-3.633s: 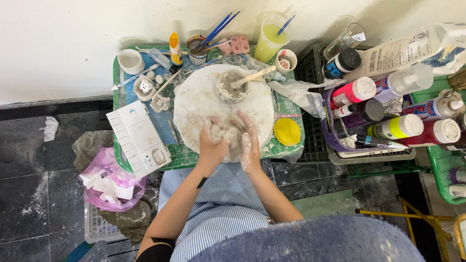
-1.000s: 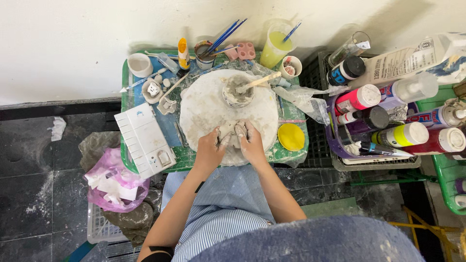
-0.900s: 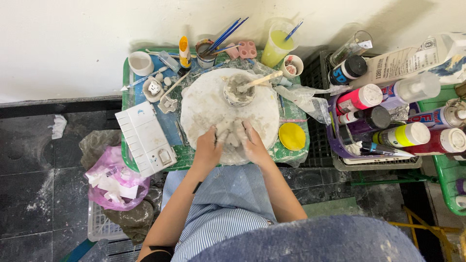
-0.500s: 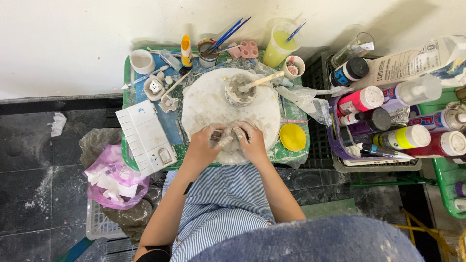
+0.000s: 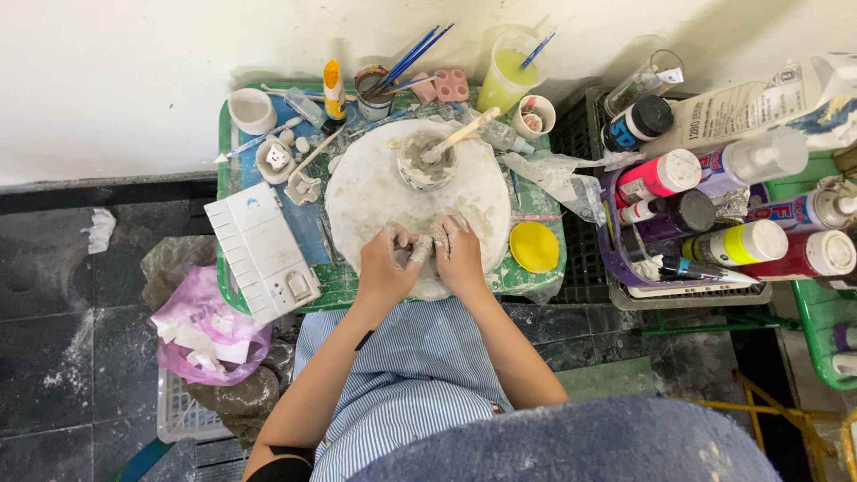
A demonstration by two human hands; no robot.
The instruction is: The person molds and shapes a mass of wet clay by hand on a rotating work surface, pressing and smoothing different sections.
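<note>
On the cluttered green plastic tray [image 5: 234, 170], both hands, left hand [image 5: 386, 268] and right hand [image 5: 461, 257], pinch a lump of pale wet clay [image 5: 425, 251] at the near edge of the round white plaster-coated board [image 5: 375, 192], where a hard squeeze could tear it.

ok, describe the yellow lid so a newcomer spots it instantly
Start at the round white board on the green tray. Move to its right edge, just right of the right hand. The lid lies flat there: a plain yellow disc, the only flat yellow thing.
</note>
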